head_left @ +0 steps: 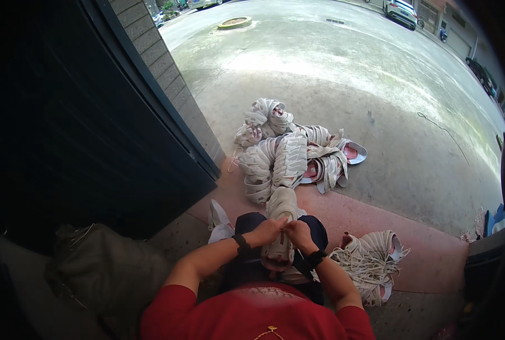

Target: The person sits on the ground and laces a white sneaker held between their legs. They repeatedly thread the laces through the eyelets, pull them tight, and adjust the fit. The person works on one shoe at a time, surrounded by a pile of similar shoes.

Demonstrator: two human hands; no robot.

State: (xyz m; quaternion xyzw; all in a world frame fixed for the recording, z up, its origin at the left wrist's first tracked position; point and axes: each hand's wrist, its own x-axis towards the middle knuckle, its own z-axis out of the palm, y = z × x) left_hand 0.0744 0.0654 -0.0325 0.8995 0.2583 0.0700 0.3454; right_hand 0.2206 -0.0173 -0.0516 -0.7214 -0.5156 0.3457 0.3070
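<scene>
A beige shoe upper point(281, 203) with a pink inside lies across my lap, its toe pointing away from me. My left hand point(268, 232) is closed in a pinch over the upper's lacing area. Close against it, my right hand point(301, 236) is pinched shut at the same spot, fingertips nearly touching the left's. Whatever thin thing sits between the fingers is too small to make out, and the hands cover part of the upper.
Ahead lies a heap of nested beige shoe uppers point(289, 158). More uppers with loose pale laces point(371, 263) rest at my right. A dark door point(94, 113) and a brownish sack point(105, 272) stand on the left. Farther out, a white car point(400, 12) is parked on concrete.
</scene>
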